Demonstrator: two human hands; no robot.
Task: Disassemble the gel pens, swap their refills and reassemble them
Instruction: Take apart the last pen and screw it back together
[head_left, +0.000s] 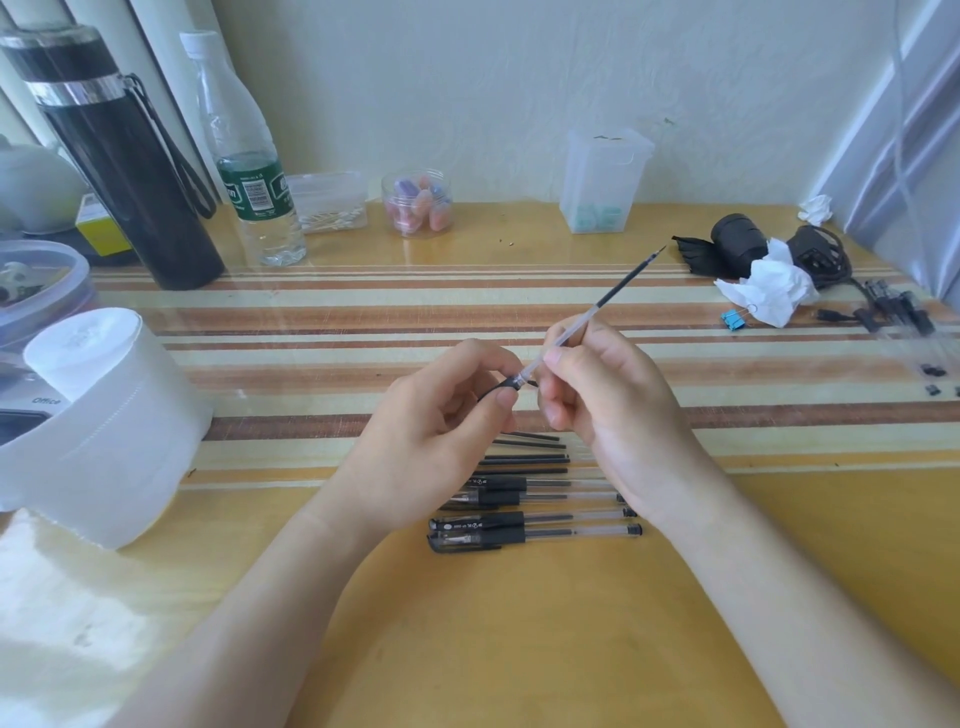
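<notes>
Above the middle of the desk my left hand (441, 415) pinches the black grip end of a gel pen barrel (501, 387). A thin refill (608, 296) sticks out of that end and slants up to the right, its tip in the air. My right hand (602, 384) pinches the refill's clear lower part, close to the barrel. Below the hands, several capped gel pens (535, 525) lie side by side on the desk, with a few loose black refills (530, 457) just beyond them, partly hidden by my hands.
A white paper roll (104, 415) stands at the left. A black flask (119, 156), a water bottle (249, 156), a small jar (418, 202) and a clear box (602, 182) line the back. Crumpled tissue (769, 291), a blue clip (735, 319) and black cables (831, 265) lie at the right.
</notes>
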